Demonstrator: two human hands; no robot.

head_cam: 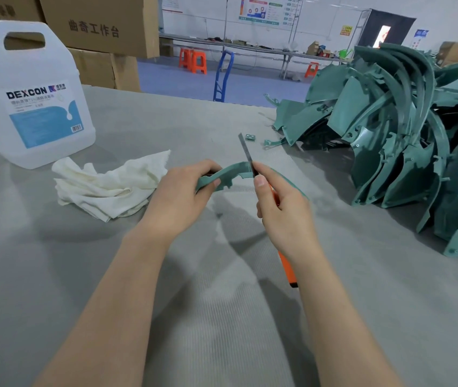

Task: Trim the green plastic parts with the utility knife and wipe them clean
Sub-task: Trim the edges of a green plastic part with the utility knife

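My left hand (183,196) grips one end of a curved green plastic part (230,175), held above the grey table. My right hand (280,208) grips an orange utility knife (286,263); its long blade (246,150) sticks up and lies against the part's upper edge. The knife's orange handle pokes out below my right wrist. A crumpled white cloth (110,182) lies on the table left of my left hand. A big heap of green plastic parts (406,141) sits at the right.
A clear DEXCON jug (37,107) stands at the back left, with cardboard boxes (96,26) behind it. Small green offcuts (250,137) lie near the heap. The grey mat (222,317) covers the table. Orange stools (192,61) and benches stand far behind.
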